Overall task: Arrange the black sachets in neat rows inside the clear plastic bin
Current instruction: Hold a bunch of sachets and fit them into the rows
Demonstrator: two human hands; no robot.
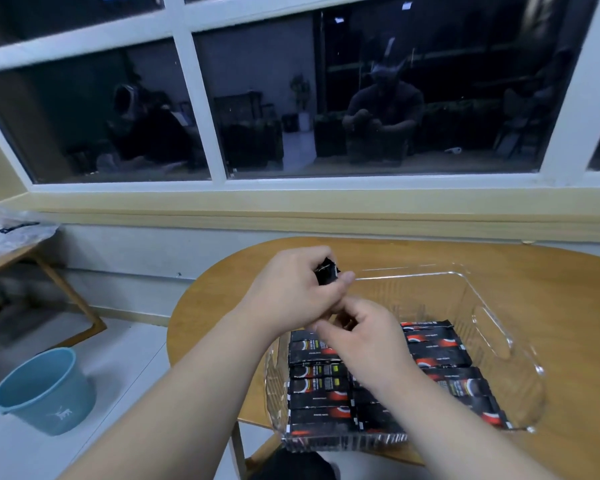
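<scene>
A clear plastic bin stands on a round wooden table. Several black sachets with red marks lie flat in rows in its near half. Above the bin's far left corner my left hand grips a bunch of black sachets, whose top end sticks out above my fingers. My right hand sits just below it, fingers curled and pinching the lower end of the same bunch. My forearms hide part of the rows.
A blue plastic bucket stands on the floor at the left. A wooden side table with a clear plastic bag on it is at the far left. A wall with a window runs behind the round table.
</scene>
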